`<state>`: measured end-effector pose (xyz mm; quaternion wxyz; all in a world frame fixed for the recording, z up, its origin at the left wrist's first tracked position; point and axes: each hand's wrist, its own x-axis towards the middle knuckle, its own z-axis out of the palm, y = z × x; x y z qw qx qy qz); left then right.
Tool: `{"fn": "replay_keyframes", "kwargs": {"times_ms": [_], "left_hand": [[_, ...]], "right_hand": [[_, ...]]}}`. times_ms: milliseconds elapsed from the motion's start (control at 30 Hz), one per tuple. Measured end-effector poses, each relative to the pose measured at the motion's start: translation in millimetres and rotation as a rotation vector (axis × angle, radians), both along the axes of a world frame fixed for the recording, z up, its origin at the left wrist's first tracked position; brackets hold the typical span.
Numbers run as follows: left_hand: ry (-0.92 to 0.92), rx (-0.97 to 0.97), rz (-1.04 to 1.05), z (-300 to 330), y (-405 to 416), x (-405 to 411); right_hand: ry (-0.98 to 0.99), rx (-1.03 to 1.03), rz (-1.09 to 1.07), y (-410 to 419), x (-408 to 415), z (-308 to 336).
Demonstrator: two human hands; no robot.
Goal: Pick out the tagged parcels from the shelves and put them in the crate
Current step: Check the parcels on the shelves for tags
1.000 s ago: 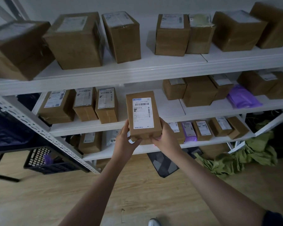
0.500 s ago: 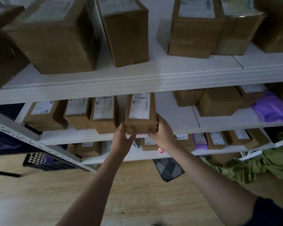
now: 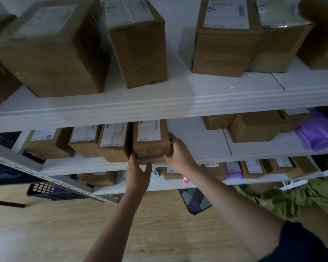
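Note:
A brown cardboard parcel (image 3: 150, 140) with a white label on top lies on the middle shelf (image 3: 201, 148), right beside a row of similar labelled parcels (image 3: 112, 142). My right hand (image 3: 178, 151) grips its front right corner with curled fingers. At the parcel's front left corner, my left hand (image 3: 138, 173) touches the lower edge with fairly straight fingers. A black mesh crate (image 3: 45, 190) stands on the floor at the lower left, partly hidden behind the shelf's slanted upright.
Large boxes (image 3: 140, 40) fill the top shelf. More boxes and a purple mailer bag (image 3: 318, 133) lie on the middle shelf's right. Small parcels line the bottom shelf (image 3: 252, 165). Green cloth (image 3: 299, 197) and a dark patterned bag (image 3: 195, 199) lie on the wooden floor.
The parcel, held up in front of the shelves with its label facing me, has moved forward onto the middle shelf beside the row. My view has come closer to the shelves.

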<state>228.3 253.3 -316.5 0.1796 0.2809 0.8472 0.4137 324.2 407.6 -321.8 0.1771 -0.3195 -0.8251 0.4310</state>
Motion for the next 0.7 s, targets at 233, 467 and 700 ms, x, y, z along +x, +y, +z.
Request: {"fn": "replay_keyframes", "kwargs": {"times_ms": [233,467,700], "left_hand": [[0.001,0.081,0.036,-0.5,-49.4,37.6],[0.098,0.115,-0.091,20.9,-43.5,68.6],[0.092,0.167,-0.256,37.9,19.6,97.8]], "right_hand": [[-0.097,0.041,-0.004,-29.0,56.2,23.7],[-0.132,0.046,-0.178,-29.0,117.2,49.3],[-0.135,0.027,-0.283,20.8,142.8,51.5]]}}
